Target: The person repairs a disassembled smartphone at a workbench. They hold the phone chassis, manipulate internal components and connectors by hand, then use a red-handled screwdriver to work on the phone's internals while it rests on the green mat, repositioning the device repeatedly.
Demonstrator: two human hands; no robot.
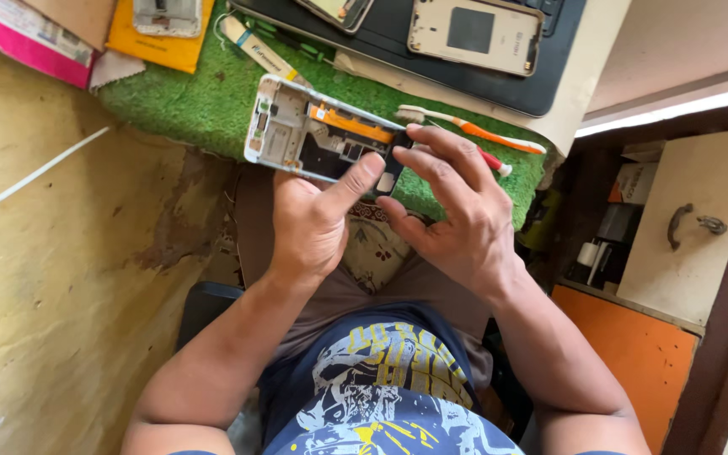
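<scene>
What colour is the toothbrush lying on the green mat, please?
The toothbrush is white and orange, with pale bristles; the head view shows it best, just beyond the right hand.

left hand (313, 221): fingers curled, thumb stretched up-right | right hand (452, 211): fingers spread, bent forward | forearms: bare, converging from below

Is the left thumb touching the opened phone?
Touching. The head view shows the left hand with its thumb tip pressed on the opened phone, no gap between them.
</scene>
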